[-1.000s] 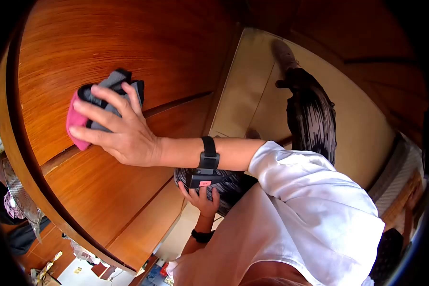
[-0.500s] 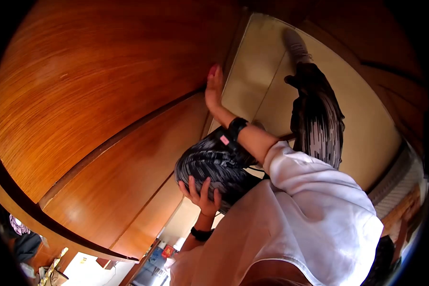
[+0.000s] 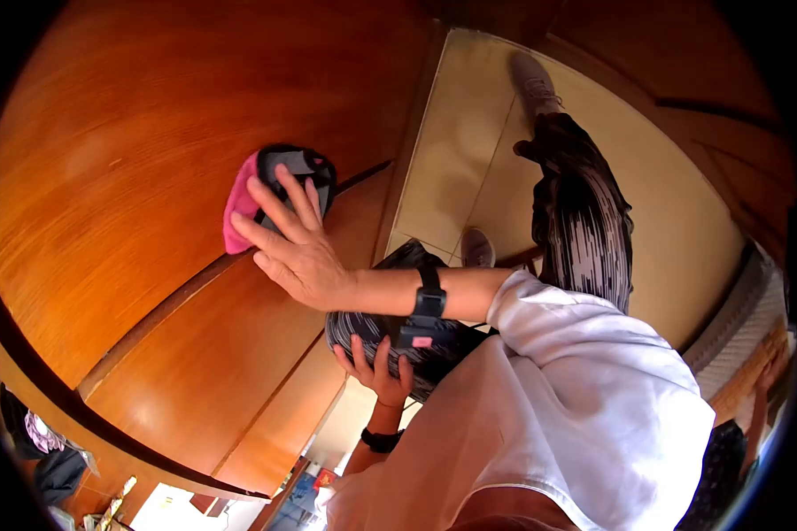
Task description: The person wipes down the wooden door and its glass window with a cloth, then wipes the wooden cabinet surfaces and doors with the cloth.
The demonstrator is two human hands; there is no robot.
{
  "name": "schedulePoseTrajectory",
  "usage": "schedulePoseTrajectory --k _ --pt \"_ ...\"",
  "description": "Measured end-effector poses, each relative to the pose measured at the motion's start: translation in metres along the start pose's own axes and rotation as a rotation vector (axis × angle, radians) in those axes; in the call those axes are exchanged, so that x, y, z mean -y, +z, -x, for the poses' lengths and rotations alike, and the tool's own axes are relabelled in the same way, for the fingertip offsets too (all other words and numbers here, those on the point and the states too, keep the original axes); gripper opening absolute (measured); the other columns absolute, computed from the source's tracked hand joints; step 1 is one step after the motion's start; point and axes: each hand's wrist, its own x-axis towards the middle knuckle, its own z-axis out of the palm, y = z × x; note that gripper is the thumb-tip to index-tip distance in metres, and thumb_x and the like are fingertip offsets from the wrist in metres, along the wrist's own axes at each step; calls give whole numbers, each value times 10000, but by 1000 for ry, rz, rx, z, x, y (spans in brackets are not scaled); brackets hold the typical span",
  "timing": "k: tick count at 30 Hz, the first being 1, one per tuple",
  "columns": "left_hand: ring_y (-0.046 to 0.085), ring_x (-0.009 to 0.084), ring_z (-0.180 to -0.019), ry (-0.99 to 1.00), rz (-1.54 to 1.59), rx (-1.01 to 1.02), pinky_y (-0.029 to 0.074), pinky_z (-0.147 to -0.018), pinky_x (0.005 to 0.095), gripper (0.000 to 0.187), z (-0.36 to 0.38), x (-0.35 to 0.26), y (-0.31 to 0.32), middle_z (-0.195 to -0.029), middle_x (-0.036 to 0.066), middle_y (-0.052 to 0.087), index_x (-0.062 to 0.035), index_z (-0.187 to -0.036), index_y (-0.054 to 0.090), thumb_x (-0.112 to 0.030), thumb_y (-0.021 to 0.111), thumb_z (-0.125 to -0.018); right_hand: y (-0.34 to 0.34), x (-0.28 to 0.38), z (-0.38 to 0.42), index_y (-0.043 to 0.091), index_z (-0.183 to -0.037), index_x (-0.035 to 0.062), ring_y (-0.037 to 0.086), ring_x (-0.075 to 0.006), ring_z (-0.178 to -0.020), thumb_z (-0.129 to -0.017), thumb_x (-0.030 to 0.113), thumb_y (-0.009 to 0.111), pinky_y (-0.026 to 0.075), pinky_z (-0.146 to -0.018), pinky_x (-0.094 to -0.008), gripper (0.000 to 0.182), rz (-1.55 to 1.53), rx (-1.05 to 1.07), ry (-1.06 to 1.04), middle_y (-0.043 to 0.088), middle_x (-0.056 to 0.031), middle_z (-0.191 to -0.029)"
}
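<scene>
My right hand point(image 3: 297, 252), with a black band at the wrist, presses a pink and grey cloth point(image 3: 242, 208) with black edging against the wooden tabletop point(image 3: 133, 212). Its fingers are spread over the cloth, and part of the cloth is hidden beneath them. My left hand point(image 3: 379, 373) lies on my bent knee in patterned dark trousers point(image 3: 363, 327). The fingers of that hand are spread apart, holding nothing.
A dark groove point(image 3: 159, 319) crosses the tabletop. Beyond its edge is a tiled floor point(image 3: 469, 97), where my shoe point(image 3: 533, 80) stands. Several items, including dark cloth point(image 3: 59, 473), lie at lower left. A padded seat point(image 3: 744, 310) is at right.
My right hand has swept from the table's far edge toward the lower left, bringing the cloth along, so more of the cloth shows. My left hand has stayed on the knee.
</scene>
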Motion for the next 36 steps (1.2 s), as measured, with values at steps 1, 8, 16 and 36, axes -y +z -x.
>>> schedulePoseTrajectory --k 1,8,16,36 --pt "169 535 -1364 -12 3 1 178 -1083 643 336 0 0 -1 -1467 206 341 -88 -1115 655 -277 597 -844 2 -13 -2 577 -1262 222 228 -386 -1384 -852 201 616 178 -1063 -664 412 122 37 -100 330 -96 -1488" --pt "157 519 -1374 -65 3 33 157 -1097 633 331 3 0 1 -1475 203 333 -92 -1098 666 -284 602 -837 -31 -158 -19 414 -1403 70 208 -395 -1396 -997 233 405 193 -1138 -469 438 201 -245 301 268 -157 -1522" --pt "125 495 -1400 -25 17 53 108 -1106 624 354 0 -1 -1 -1500 203 292 -75 -1145 621 -307 561 -886 -46 -287 30 227 -1495 42 197 -314 -1429 -1032 384 299 146 -1173 -361 580 -36 -373 773 184 -152 -1566" --pt "120 495 -1397 19 50 69 107 -1099 641 341 3 10 -2 -1494 203 294 -104 -1134 631 -317 577 -873 -112 -410 -120 437 -1400 60 462 -362 -1238 -1013 188 373 340 -1055 -397 412 95 -620 436 473 -180 -1397"
